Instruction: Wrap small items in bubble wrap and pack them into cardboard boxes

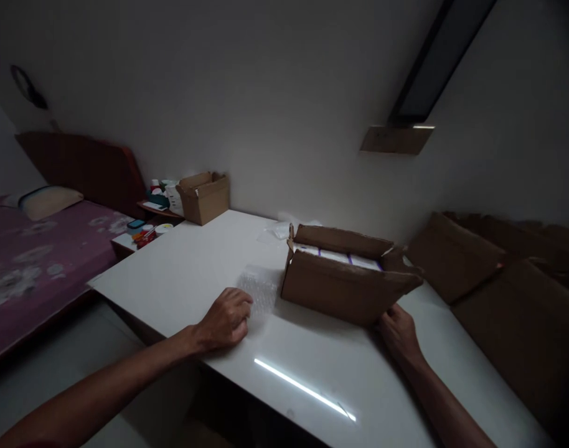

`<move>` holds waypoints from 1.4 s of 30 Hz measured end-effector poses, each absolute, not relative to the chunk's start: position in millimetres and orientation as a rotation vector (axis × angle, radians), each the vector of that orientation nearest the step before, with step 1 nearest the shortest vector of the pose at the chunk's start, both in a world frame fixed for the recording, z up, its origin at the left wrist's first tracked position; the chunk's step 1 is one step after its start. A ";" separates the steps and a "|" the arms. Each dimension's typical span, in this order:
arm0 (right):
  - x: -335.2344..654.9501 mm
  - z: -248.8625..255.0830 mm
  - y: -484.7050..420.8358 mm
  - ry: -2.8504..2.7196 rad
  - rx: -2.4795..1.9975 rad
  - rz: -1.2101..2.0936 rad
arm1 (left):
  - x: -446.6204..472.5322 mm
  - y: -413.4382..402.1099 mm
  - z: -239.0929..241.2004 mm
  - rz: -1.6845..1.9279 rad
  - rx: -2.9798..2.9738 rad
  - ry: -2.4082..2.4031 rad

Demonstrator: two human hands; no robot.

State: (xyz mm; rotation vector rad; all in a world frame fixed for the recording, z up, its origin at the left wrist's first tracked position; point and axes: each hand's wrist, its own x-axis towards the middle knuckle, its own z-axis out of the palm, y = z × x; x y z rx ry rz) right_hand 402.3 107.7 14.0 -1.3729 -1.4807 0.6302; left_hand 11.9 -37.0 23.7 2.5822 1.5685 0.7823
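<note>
Carton [331, 292]: plain brown. Packs [333, 256] inside: white with purple bands. Bubble wrap [259, 292]: clear, dimpled. Table [172, 267]: white. Bedsheet [81, 249]: mauve, pale grey flowers. Headboard [79, 165]: dark reddish brown.

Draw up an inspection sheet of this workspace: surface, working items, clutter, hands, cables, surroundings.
Surface: white table, glossy, with a bright light streak reflected near the front edge.
Working items: open cardboard box holding white-and-purple packs; bubble wrap to its left.
Clutter: clear plastic behind the open box; smaller box at the far end.
Left hand: fingers curled at the bubble wrap's edge; grip unclear.
Right hand: at the open box's lower right corner; fingers partly hidden.
Cables: nothing seen.
Surroundings: bed left, large boxes right.
</note>
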 end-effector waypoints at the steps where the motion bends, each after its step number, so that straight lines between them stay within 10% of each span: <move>1: 401.2 13.9 107.4 -1.482 -1.384 0.629 | 15.8 -46.6 21.1 0.853 2.548 1.489; 18: 399.1 32.2 -13.6 -1.548 -1.520 0.566 | 47.4 -107.0 54.3 0.562 1.458 1.023; 28: 336.7 40.0 -60.0 -2.554 -0.794 1.138 | 48.3 -104.4 49.3 0.663 1.073 0.986; 42: 258.7 6.5 -29.0 -2.132 -1.066 1.058 | 39.1 -80.7 36.3 0.927 1.552 1.354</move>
